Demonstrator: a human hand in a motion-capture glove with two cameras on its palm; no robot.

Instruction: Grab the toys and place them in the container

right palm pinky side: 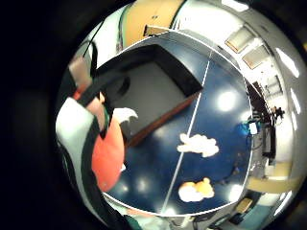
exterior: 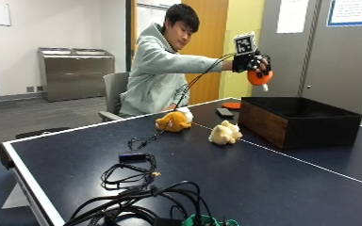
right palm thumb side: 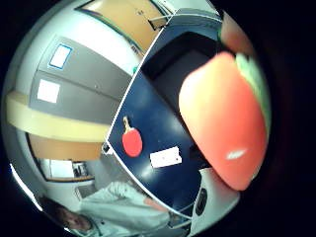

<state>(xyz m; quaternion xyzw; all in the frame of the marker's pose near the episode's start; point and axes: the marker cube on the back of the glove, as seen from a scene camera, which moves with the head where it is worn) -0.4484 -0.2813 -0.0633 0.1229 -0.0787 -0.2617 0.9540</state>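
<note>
One orange toy [exterior: 257,77] sits in the gloved right hand [exterior: 251,63], with the fingers curled around it. It hangs up high, just above the black container [exterior: 300,120], so it can drop in. Two more toys [exterior: 225,133] wait on the table [exterior: 250,174], well below the hand.

I sit at a blue table-tennis table [exterior: 243,188] on a grey chair [exterior: 114,89]. Behind me stand a white wall [exterior: 49,23], steel bins [exterior: 74,70], an orange door [exterior: 209,52] and grey panels [exterior: 350,61]
</note>
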